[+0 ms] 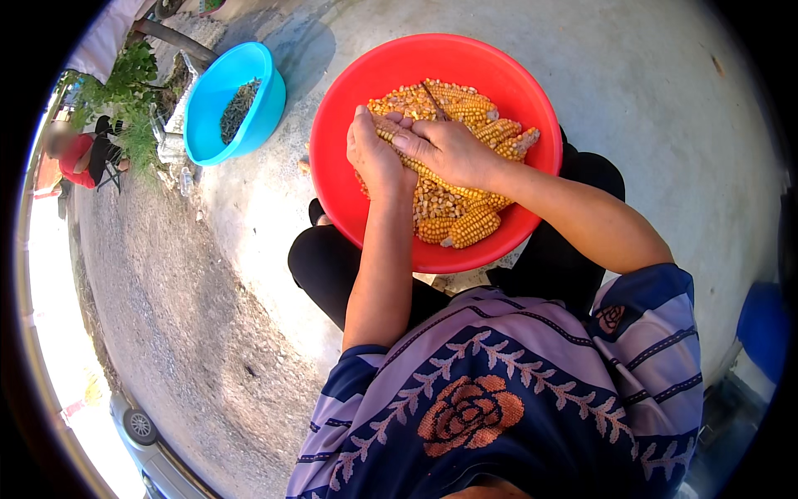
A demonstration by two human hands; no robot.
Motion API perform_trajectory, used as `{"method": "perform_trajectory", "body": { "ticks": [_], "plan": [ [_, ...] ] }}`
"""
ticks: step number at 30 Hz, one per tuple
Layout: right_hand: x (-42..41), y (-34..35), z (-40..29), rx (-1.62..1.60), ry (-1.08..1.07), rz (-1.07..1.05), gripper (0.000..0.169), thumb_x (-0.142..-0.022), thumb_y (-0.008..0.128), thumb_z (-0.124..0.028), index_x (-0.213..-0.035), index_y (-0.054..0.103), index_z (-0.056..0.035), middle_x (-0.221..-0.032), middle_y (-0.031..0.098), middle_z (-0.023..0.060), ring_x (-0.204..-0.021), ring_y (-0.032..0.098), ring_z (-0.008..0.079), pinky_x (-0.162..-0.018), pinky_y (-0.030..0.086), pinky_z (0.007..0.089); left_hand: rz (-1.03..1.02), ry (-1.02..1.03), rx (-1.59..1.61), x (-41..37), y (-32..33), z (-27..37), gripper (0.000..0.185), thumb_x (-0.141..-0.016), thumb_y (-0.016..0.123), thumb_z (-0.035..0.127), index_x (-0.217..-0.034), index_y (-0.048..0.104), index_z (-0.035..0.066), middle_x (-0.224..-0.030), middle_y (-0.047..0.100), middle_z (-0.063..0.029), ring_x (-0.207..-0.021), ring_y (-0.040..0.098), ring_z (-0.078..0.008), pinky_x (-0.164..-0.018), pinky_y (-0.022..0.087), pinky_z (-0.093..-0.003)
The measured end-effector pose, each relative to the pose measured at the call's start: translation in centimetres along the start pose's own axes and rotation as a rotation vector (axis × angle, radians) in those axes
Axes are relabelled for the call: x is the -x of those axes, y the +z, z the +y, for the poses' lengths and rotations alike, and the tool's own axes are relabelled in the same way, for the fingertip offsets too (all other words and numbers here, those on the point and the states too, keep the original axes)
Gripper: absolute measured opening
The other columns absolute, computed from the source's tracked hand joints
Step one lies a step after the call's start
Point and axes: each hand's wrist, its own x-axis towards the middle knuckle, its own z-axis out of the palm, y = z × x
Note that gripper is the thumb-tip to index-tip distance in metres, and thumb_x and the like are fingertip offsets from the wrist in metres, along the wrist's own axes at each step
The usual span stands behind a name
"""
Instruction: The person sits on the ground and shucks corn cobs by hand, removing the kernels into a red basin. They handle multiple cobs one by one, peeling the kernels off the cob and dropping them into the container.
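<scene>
A red plastic basin (523,75) rests over my knees and holds yellow corn cobs and loose corn kernels (436,201). Above its left half, my left hand (377,153) is closed around one end of a corn cob (388,126) that looks partly stripped. My right hand (446,150) grips the same cob, its thumb pressed on the top. Several cobs still bearing kernels (474,227) lie to the right of and below my hands. A thin dark stick-like tool (433,100) lies among the corn just beyond my right hand. My palms hide part of the held cob.
A light blue basin (268,118) with dark dried material in it stands on the concrete floor at the upper left. Beyond it are green plants (134,75) and a seated person in red (78,162). A car (149,455) is at the lower left, a blue container (764,330) at the right.
</scene>
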Motion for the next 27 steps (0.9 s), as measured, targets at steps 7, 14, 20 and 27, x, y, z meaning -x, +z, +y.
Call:
{"method": "perform_trajectory", "body": {
  "ticks": [7, 14, 20, 27],
  "plan": [
    [0.2, -0.5, -0.7, -0.019, -0.035, -0.002, 0.047, -0.095, 0.042, -0.039, -0.110, 0.059, 0.0021, -0.098, 0.065, 0.0188, -0.091, 0.064, 0.0246, -0.078, 0.048, 0.0329, -0.021, -0.023, 0.014, -0.1, -0.3, 0.0, 0.030, -0.091, 0.046, 0.029, -0.080, 0.049, 0.002, -0.072, 0.056, -0.0133, -0.065, 0.056, -0.0221, -0.061, 0.049, -0.0341],
    [0.2, -1.7, -2.1, 0.063, 0.163, -0.110, 0.054, -0.094, 0.041, -0.046, -0.103, 0.061, 0.0035, -0.089, 0.065, 0.0171, -0.079, 0.062, 0.0205, -0.072, 0.047, 0.0324, -0.033, -0.032, 0.036, 0.0, -0.5, 0.1, 0.031, -0.092, 0.044, 0.031, -0.080, 0.048, 0.002, -0.073, 0.056, -0.0134, -0.067, 0.055, -0.0226, -0.062, 0.049, -0.0351],
    [0.2, -0.1, -1.0, -0.080, 0.028, 0.023, 0.051, -0.093, 0.046, -0.041, -0.115, 0.056, 0.0039, -0.102, 0.064, 0.0176, -0.097, 0.061, 0.0226, -0.084, 0.046, 0.0330, -0.022, -0.021, 0.035, 0.0, -0.3, -0.2, 0.024, -0.091, 0.047, 0.025, -0.084, 0.049, 0.002, -0.072, 0.057, -0.0126, -0.063, 0.056, -0.0203, -0.058, 0.049, -0.0316],
    [0.0, 0.0, -0.7, 0.006, 0.112, -0.014, 0.050, -0.093, 0.046, -0.041, -0.120, 0.054, 0.0019, -0.102, 0.064, 0.0185, -0.099, 0.062, 0.0250, -0.085, 0.047, 0.0336, -0.047, -0.005, 0.051, 0.3, 0.1, -0.5, 0.024, -0.090, 0.050, 0.024, -0.082, 0.049, 0.001, -0.073, 0.058, -0.0126, -0.065, 0.056, -0.0191, -0.060, 0.049, -0.0304]
  ]
}}
